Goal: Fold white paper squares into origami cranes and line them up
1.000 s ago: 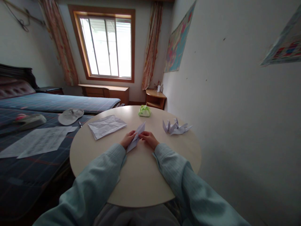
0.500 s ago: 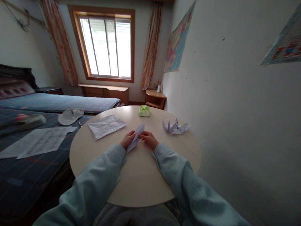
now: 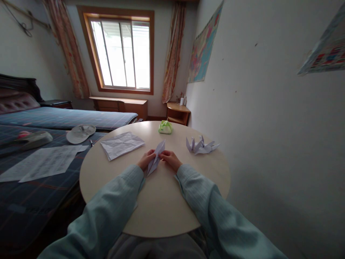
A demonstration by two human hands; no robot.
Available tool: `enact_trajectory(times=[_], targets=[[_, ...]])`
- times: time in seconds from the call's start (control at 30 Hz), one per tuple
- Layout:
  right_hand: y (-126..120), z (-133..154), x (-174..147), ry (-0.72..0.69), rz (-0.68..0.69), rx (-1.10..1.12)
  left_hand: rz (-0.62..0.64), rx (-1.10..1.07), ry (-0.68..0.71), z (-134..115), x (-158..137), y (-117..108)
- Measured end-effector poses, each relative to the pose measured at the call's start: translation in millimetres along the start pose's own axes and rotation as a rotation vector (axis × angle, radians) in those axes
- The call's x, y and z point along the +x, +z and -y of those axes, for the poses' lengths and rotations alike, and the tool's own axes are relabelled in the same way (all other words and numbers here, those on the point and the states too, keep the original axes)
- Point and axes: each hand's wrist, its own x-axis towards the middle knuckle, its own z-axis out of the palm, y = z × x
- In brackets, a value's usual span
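Head view: both bare hands grasp a narrow, pointed, folded white paper piece (image 3: 154, 164) over the middle of the round, cream, smooth-topped table (image 3: 161, 207).
The left hand (image 3: 146, 160) grips the piece from the table's left side; the right hand (image 3: 171, 159) pinches its opposite edge with bent fingers. Creased white paper sheets (image 3: 122, 144) lie at the table's left, a green-and-white soft packet (image 3: 165, 128) near its far edge, pointed white folded-paper figures (image 3: 202, 150) at its right.
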Motion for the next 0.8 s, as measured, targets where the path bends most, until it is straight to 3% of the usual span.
enact_trajectory(times=[0.8], targets=[[-0.9,6.4,-4.5,0.038,0.027,-0.005,0.064,-0.118,0.000,-3.4,-4.3,1.9]])
